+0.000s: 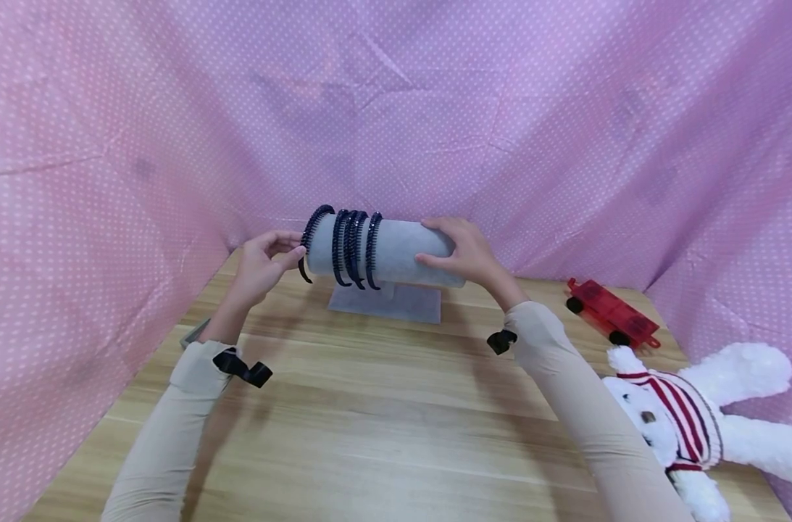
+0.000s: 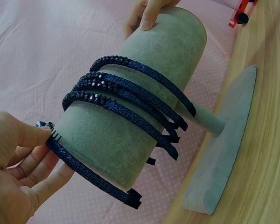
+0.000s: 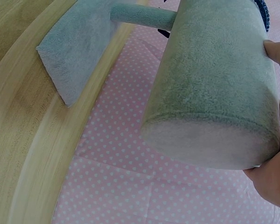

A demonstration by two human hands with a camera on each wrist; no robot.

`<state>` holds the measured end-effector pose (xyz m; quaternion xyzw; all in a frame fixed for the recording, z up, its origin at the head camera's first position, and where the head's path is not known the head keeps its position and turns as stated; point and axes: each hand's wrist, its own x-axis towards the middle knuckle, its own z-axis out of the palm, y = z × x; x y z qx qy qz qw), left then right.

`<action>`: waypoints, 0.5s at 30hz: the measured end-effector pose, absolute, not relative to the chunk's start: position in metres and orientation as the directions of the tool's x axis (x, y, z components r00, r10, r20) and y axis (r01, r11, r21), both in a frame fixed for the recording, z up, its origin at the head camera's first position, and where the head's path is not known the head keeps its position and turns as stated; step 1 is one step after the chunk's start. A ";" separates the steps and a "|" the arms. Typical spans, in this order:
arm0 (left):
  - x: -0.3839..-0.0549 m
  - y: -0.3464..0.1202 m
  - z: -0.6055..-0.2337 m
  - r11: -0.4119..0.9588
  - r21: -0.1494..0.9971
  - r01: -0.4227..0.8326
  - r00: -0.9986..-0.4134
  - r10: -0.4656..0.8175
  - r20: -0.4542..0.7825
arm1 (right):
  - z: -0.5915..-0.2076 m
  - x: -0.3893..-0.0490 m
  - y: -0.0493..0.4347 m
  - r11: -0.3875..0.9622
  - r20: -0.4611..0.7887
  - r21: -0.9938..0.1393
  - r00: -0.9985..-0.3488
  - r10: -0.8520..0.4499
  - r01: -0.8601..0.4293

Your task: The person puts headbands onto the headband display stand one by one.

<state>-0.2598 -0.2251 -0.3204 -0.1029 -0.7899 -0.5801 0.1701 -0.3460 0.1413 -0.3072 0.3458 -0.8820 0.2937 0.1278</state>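
A grey velvet headband stand (image 1: 405, 254) has a thick horizontal cylinder on a short post and a flat base (image 1: 396, 303). Several dark navy, toothed headbands (image 2: 130, 116) with beaded tops sit around the middle and left of the cylinder. At its left end, my left hand (image 1: 260, 270) pinches one more headband (image 2: 91, 175) between thumb and fingers; that band hangs at the cylinder's rim. My right hand (image 1: 464, 250) grips the cylinder's right end, thumb on the front and fingers over the top. The right wrist view shows the cylinder's pale round end face (image 3: 210, 144).
A red toy car base (image 1: 611, 312) with black wheels lies at the right of the wooden table (image 1: 382, 406). Nearer, by my right forearm, lies a white plush toy (image 1: 689, 420) in a striped top. A grey object (image 1: 193, 332) is partly hidden behind my left wrist. Pink dotted cloth (image 1: 396, 109) surrounds the table.
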 end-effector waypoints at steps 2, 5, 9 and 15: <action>-0.260 -0.224 -0.321 0.302 0.882 0.362 -0.922 -0.028 0.387 | -0.308 -0.346 0.141 0.589 0.428 -0.429 -0.728 -0.535 -0.685; -0.261 -0.223 -0.322 0.322 0.875 0.362 -0.921 -0.024 0.389 | -0.308 -0.347 0.142 0.591 0.424 -0.430 -0.731 -0.535 -0.682; -0.262 -0.223 -0.323 0.366 0.856 0.365 -0.917 -0.015 0.398 | -0.309 -0.348 0.142 0.592 0.423 -0.435 -0.734 -0.531 -0.679; -0.265 -0.227 -0.322 0.445 0.810 0.383 -0.908 0.020 0.418 | -0.309 -0.349 0.142 0.596 0.416 -0.433 -0.737 -0.533 -0.676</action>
